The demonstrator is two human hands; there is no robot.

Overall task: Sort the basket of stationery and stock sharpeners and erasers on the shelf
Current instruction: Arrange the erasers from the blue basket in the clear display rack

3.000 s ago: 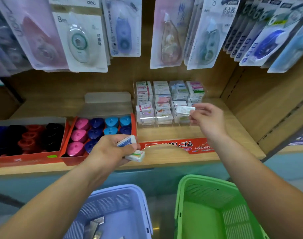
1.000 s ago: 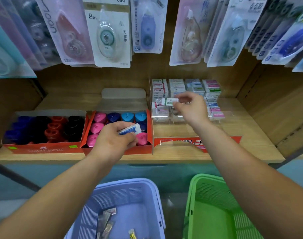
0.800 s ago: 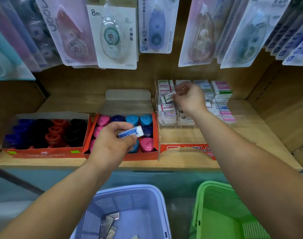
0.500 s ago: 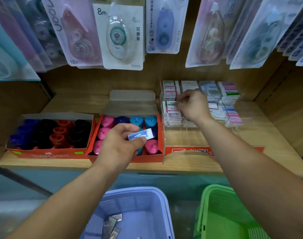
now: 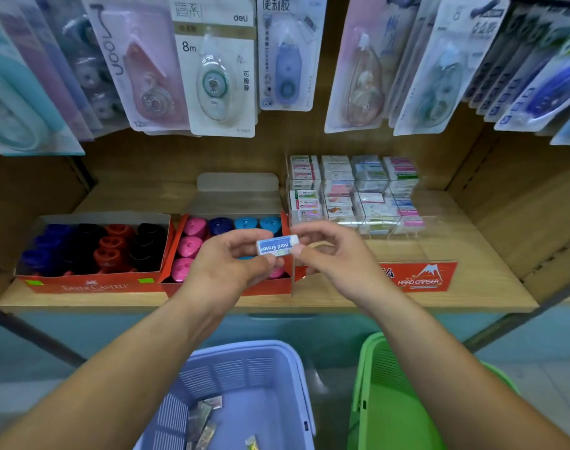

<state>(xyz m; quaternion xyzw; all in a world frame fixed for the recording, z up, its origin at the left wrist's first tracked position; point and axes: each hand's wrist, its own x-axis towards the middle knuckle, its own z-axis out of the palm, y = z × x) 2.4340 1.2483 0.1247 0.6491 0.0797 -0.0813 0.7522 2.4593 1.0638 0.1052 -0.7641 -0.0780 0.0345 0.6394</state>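
A white eraser with a blue "Hard Eraser" sleeve (image 5: 277, 245) is held over the front of the shelf. My left hand (image 5: 225, 267) grips its left end from below. My right hand (image 5: 335, 254) pinches its right end with thumb and forefinger. Behind them, the clear eraser display (image 5: 355, 193) holds stacked small erasers in rows. Two red boxes hold sharpeners: pink and blue ones (image 5: 192, 228) in the nearer box, dark blue, black and red ones (image 5: 92, 245) in the left box. The blue basket (image 5: 244, 362) below holds a few wrapped items.
A green basket (image 5: 377, 368) stands right of the blue one. Correction-tape packs (image 5: 215, 69) hang low above the shelf. A red "Hard Eraser" label strip (image 5: 419, 277) runs along the wooden shelf (image 5: 491, 264) front, and a wooden side wall rises at right.
My right hand left its small eraser in the clear display and drew back to the blue-sleeved eraser. My left hand lifted that eraser toward the middle, and both hands now hold it.
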